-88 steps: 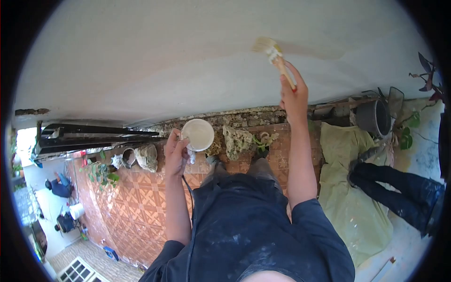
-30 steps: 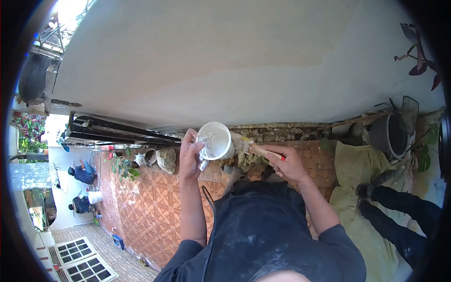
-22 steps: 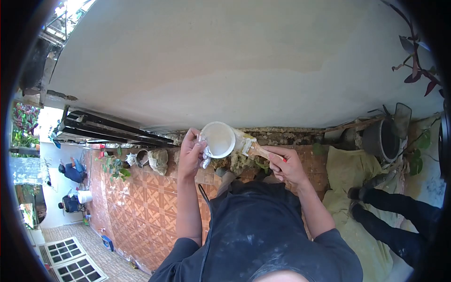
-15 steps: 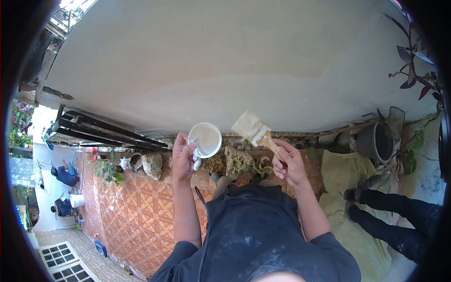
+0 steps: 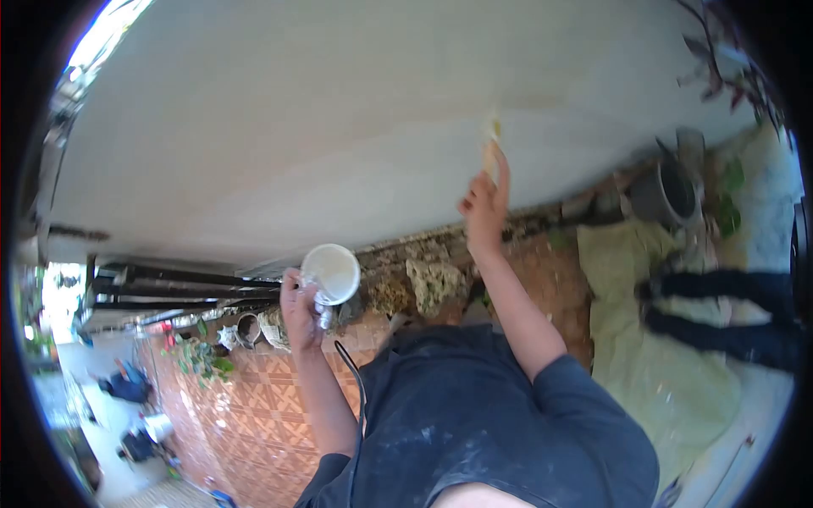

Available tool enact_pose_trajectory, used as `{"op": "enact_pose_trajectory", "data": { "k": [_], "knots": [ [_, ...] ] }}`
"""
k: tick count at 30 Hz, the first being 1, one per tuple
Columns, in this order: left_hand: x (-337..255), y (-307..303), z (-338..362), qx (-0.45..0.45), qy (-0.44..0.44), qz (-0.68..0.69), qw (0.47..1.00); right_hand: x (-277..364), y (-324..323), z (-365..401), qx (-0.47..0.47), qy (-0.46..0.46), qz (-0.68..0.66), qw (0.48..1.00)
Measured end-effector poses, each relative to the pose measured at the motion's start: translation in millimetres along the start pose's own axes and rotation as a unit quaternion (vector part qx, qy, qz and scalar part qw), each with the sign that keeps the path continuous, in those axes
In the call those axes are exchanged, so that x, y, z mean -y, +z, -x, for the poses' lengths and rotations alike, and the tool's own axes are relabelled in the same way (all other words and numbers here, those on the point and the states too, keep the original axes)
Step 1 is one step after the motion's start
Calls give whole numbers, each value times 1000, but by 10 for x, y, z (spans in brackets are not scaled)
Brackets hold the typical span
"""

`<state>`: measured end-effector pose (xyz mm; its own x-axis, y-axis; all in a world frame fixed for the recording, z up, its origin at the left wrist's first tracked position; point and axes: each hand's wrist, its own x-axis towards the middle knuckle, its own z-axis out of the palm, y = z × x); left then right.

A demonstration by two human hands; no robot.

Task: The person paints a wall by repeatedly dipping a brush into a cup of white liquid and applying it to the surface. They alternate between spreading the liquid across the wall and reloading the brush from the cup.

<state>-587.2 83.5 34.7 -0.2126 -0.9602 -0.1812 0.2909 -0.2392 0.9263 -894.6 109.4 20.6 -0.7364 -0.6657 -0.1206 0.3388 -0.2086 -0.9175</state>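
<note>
The brush [image 5: 490,146] is up at the wall [image 5: 339,127], in the right hand [image 5: 483,205]; the cup [image 5: 332,273] sits lower left, in the left hand [image 5: 298,310], a rock [image 5: 432,284] just right of it. Far right, legs [image 5: 728,315] are on a sheet [image 5: 652,381], a bucket [image 5: 665,190] behind

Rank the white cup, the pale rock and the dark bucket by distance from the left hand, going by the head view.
1. white cup: gripped in the left hand, at its upper right.
2. pale rock: down on the ground, right of the cup.
3. dark bucket: far right, at the foot of the wall.
</note>
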Motion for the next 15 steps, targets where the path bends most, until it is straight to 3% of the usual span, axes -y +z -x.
{"op": "enact_pose_trajectory", "data": {
  "k": [4,11,15],
  "knots": [
    [-36,-344,-151,24,8,3,1000,-211,366,338,-38,-8,40,998],
    [-190,-680,-508,38,-45,-64,996,-882,568,1092,11,21,10,1000],
    [-245,-896,-812,132,-55,-61,988,-1010,519,1257,14,66,-13,998]
  ]
}}
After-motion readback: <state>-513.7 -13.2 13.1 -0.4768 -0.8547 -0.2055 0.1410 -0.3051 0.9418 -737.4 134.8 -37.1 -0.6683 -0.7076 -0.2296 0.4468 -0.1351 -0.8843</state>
